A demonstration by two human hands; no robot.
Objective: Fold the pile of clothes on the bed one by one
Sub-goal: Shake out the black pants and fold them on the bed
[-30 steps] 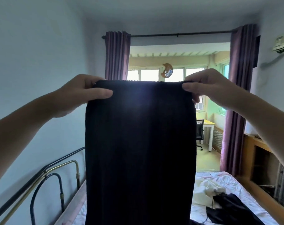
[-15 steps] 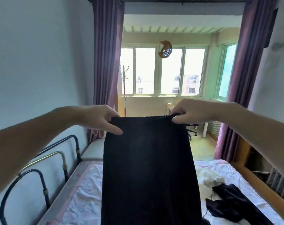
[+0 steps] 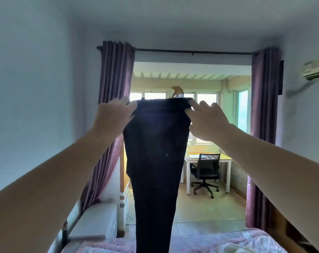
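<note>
While both arms are stretched forward and upward, a dark garment [image 3: 155, 152] is held in the air by its top edge, well above the bed [image 3: 200, 241]. Its long axis runs vertically: the top hem lies level between the two hands, and the cloth hangs straight down, narrowing toward the bottom, where it passes out of view in front of the bed's pink cover. The hem is seen against the far windows, and the lower part is seen against the floor beyond the bed.

The left corner of the hem is gripped by the left hand [image 3: 112, 115], whose fingers are curled over the edge of the cloth. The right corner is pinched by the right hand [image 3: 206, 119], with the thumb on the near side of the cloth and the other fingers spread behind and above it. The cloth is pulled flat between the two grips.

At the lower right of the bed, a pale crumpled piece of fabric [image 3: 233, 248] is seen lying on the cover; what it is cannot be told. Purple curtains [image 3: 116, 73] are hung at either side of the opening behind the garment. Beyond them, a black office chair [image 3: 206, 170] is drawn up to a white bench [image 3: 226, 158], on whose top flat objects are laid, too small to be made out. A metal bed rail [image 3: 67, 227] is seen at the lower left, blurred.
</note>
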